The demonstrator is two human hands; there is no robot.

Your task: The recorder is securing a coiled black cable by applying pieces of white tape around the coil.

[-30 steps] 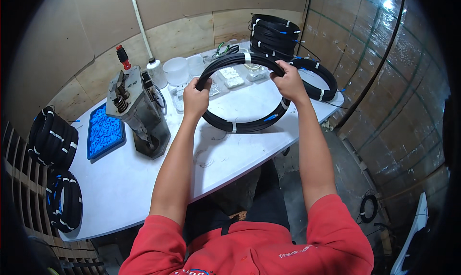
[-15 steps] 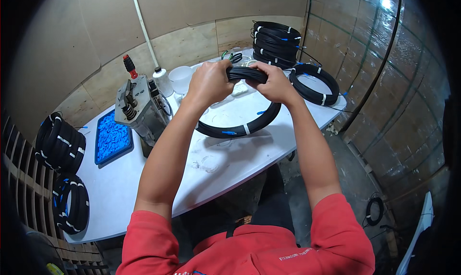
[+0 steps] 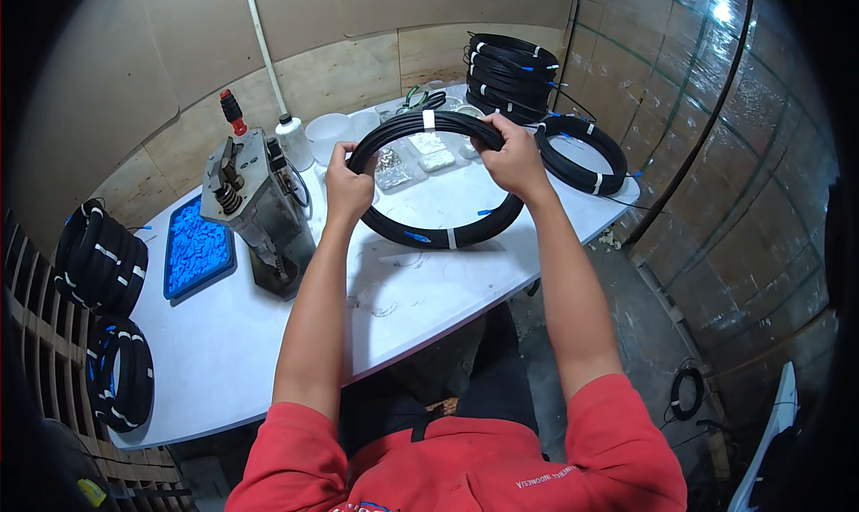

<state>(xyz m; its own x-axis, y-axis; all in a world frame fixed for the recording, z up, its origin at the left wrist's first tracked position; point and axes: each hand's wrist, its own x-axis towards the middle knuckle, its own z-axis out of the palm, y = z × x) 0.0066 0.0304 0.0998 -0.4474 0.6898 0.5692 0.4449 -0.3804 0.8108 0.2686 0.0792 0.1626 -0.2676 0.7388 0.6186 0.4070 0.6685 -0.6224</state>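
A black cable coil (image 3: 474, 236) is held up over the white table (image 3: 403, 320), between my two hands. My left hand (image 3: 349, 186) is closed round its left side, and my right hand (image 3: 514, 159) grips its upper right. White tape bands (image 3: 429, 120) wrap the coil at the top and bottom. Two blue connectors (image 3: 417, 237) show on its lower part. Behind the ring lie clear bags of small metal parts (image 3: 391, 169) and white packets (image 3: 436, 158).
A metal press (image 3: 259, 212) with a red-and-black handle stands left of centre, beside a blue tray (image 3: 199, 248) of small blue pieces. Coil stacks (image 3: 103, 257) sit at the left edge and far right (image 3: 510, 78). A single coil (image 3: 582, 157) lies at the right. White tubs (image 3: 329, 138) stand behind.
My left hand has moved from the coil's top down to its left side. The upper tape band now shows, and the coil appears opened out as a full ring.
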